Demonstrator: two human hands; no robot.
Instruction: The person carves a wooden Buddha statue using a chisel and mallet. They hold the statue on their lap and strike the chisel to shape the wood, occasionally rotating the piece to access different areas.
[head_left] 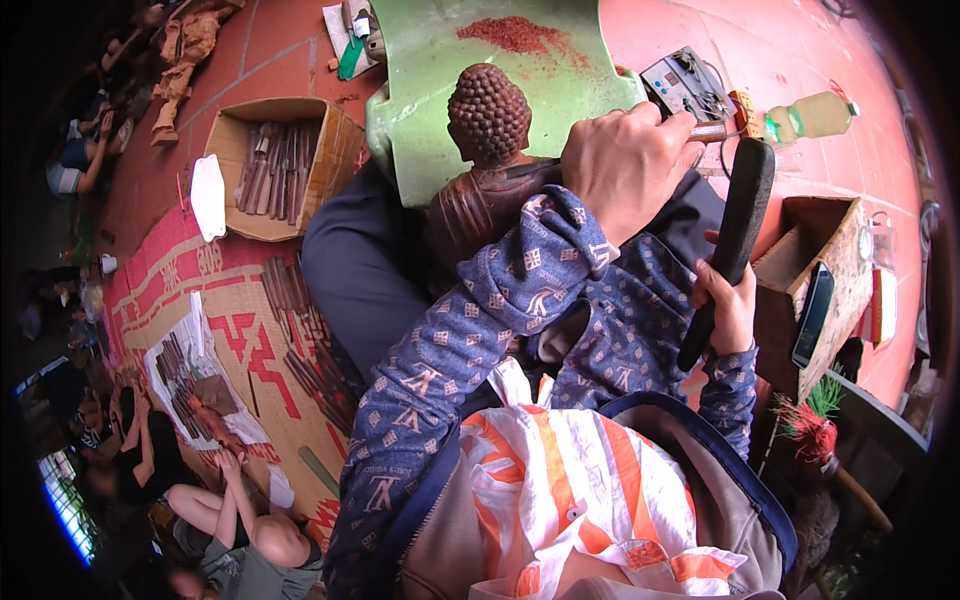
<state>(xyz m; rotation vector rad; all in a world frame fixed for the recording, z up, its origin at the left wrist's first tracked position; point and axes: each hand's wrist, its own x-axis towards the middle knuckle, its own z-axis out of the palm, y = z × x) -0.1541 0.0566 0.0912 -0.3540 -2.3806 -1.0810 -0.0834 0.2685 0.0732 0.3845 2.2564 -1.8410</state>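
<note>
A dark brown carved wooden statue [490,115], its head covered in rounded curls, stands between my knees against a green chair. My left hand [630,165] is closed beside the statue's shoulder, gripping a chisel [710,132]; only its brown handle end shows, pointing right, and the blade is hidden. My right hand [728,300] is wrapped round a long dark wooden striking bar [742,215], held upright just right of the chisel's handle end, apart from it.
The green chair [420,60] bears reddish wood shavings [515,35]. A cardboard box [325,150] of chisels stands left; more tools lie on the patterned mat [150,280]. At right are a control box [685,85], a bottle [815,118] and a wooden box [850,215] with a phone [812,315]. Other people sit left.
</note>
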